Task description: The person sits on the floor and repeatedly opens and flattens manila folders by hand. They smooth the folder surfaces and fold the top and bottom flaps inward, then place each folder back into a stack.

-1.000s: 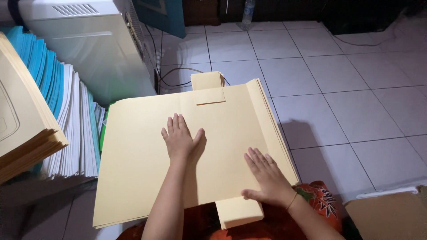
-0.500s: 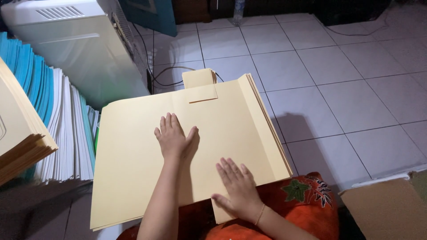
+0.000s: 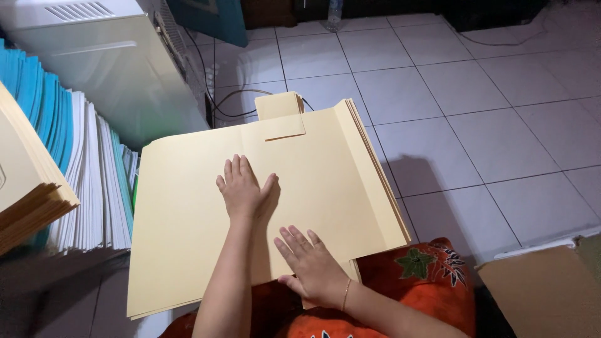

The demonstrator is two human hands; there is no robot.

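Note:
A stack of several cream manila folders (image 3: 188, 206) lies spread on my lap, with a tab sticking out at its far edge. My left hand (image 3: 243, 189) rests flat, palm down, on the middle of the top folder, fingers together. My right hand (image 3: 313, 266) presses flat on the near edge of the same folder, fingers spread, a thin bracelet at its wrist. Neither hand grips anything. Red patterned cloth (image 3: 426, 275) on my legs shows under the folders at the right.
A tall pile of blue and white papers (image 3: 75, 163) and more cream folders (image 3: 25, 188) stand at the left. A white appliance (image 3: 113, 69) with cables sits behind them. A brown cardboard box (image 3: 538, 294) is at the lower right. White floor tiles (image 3: 488, 112) spread beyond.
My right hand has slid left and nearer along the folder's near edge. My left hand stays flat in place. The view has tilted slightly.

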